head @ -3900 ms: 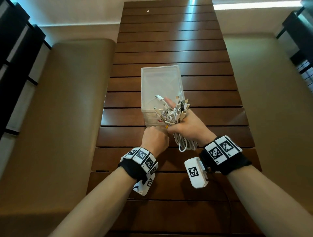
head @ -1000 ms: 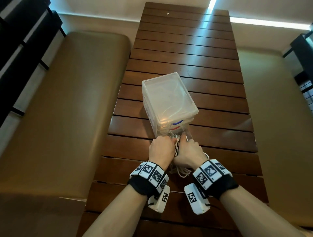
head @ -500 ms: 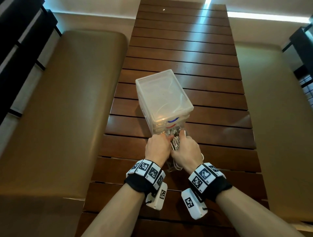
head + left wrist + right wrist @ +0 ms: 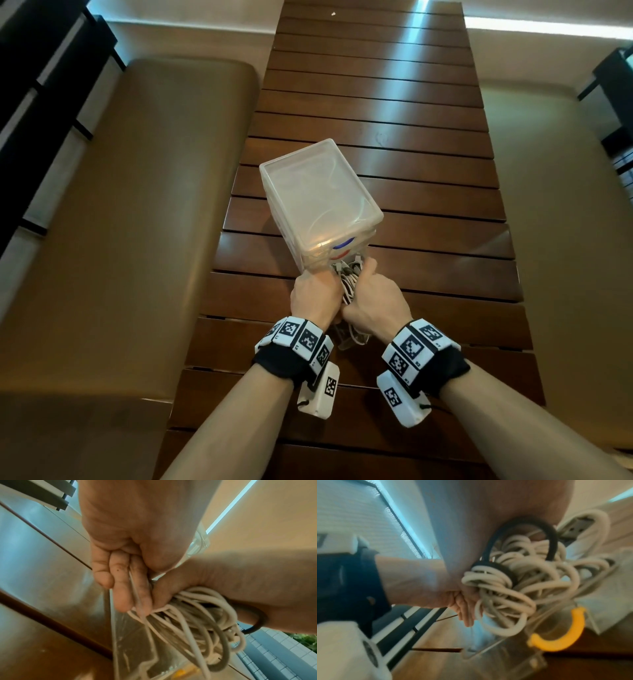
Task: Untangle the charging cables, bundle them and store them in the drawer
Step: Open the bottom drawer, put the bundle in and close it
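both hands lower in head view than half second ago, drawer unit [image 4: 320,198] turned further clockwise on slatted wooden table [image 4: 428,171]. right hand [image 4: 371,301] fingers curled round bundle of white charging cables [image 4: 347,284], black band [image 4: 551,543] looped on bundle; plug ends at open front of clear drawer [image 4: 137,646], coils overhanging near edge, as before. left hand [image 4: 315,296] fingers curled on drawer's clear wall. orange handle [image 4: 563,634] on drawer front. tan bench [image 4: 130,205] at left unchanged.
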The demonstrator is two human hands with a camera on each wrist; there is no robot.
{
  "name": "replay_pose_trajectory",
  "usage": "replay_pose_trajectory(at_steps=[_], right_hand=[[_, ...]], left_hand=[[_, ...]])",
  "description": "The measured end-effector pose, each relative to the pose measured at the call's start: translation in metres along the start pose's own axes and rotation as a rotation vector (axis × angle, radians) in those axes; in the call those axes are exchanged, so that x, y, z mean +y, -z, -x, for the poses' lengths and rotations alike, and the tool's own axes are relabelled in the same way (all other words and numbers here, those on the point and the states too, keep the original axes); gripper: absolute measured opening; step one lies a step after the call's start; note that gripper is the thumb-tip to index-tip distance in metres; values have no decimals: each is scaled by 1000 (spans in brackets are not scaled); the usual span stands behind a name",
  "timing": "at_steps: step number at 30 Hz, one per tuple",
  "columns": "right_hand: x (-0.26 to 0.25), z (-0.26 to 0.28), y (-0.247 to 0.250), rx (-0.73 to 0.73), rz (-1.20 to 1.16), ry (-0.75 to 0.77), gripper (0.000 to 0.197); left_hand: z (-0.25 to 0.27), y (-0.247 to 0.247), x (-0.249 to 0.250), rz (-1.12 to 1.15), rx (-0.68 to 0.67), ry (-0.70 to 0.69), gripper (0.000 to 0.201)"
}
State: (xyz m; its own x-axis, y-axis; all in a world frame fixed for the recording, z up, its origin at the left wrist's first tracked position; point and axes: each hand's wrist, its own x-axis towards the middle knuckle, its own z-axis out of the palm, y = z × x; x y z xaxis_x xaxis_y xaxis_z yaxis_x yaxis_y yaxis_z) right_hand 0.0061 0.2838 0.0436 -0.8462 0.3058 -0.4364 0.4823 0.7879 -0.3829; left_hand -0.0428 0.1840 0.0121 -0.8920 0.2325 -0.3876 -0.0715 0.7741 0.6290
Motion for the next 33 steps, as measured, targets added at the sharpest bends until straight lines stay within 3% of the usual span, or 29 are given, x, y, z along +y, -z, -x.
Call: replay_pose_trajectory(at_steps=[5, 7, 16, 20, 26, 30, 33], right_hand=[[-2, -7, 10, 21, -128, -120, 34], [-3, -11, 15, 47, -246, -161, 29], [-14, -18, -5, 218, -524, -314, 34], [-24, -18, -17, 299, -540, -309, 37], [-26, -18, -37, 322, -72, -68, 64], [-22, -16, -38, 357, -154, -40, 66], [-26, -16, -39, 333, -181, -104, 68]], left_hand=[[2, 5, -10, 25, -60, -96, 52], [7, 8, -13, 66, -110, -103, 56], [-1, 9, -49, 530, -152, -183, 53], [-6, 12, -51, 493, -131, -227, 55], [-6, 16, -54, 460, -178, -299, 49], [-7, 16, -56, 391, -205, -370, 34], [-7, 15, -55, 386, -177, -364, 38]])
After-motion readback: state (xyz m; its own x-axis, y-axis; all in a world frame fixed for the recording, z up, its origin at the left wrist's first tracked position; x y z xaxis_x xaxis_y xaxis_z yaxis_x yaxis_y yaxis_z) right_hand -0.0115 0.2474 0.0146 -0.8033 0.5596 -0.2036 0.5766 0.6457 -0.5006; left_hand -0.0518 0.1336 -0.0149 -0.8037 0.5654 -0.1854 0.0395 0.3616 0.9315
